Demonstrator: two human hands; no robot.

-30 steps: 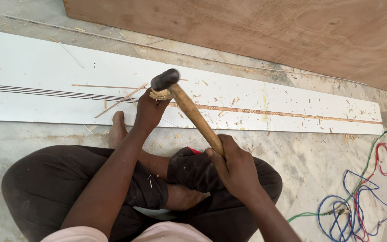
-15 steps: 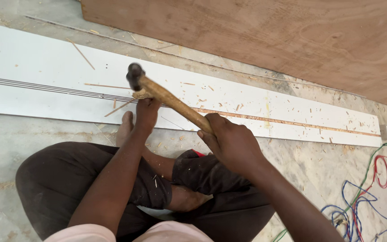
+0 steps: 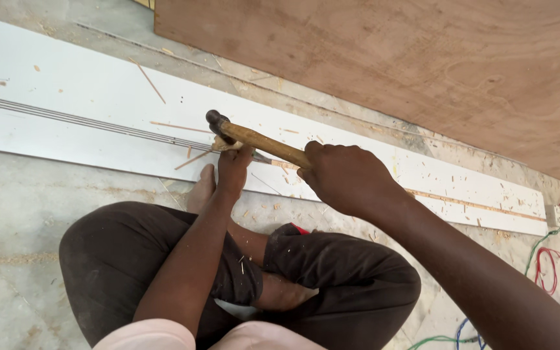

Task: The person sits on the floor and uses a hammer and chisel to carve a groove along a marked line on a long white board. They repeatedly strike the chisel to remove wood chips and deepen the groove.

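Your right hand (image 3: 348, 178) is clenched around the wooden handle of the hammer (image 3: 264, 142), choked up near the middle, and the dark head sits low over the groove in the long white panel (image 3: 85, 97) lying on the floor. Your left hand (image 3: 234, 170) is right under that head, fingers pinched on a small pale piece (image 3: 227, 144) held down at the groove; what exactly it is, the view does not show. That closeness is the danger: the fingertips are touching the spot being struck, so a glancing blow would likely land on them. With the grip that far up the handle you get control but little reach, and a tilted face could skid off and dent the white surface. Thin wood slivers (image 3: 147, 81) and chips lie scattered across the panel and on your dark trousers (image 3: 131, 259); one under the piece could throw it sideways. Your bare foot (image 3: 201, 189) rests touching the panel's near edge, just beside the strike, so a dropped hammer could find it.
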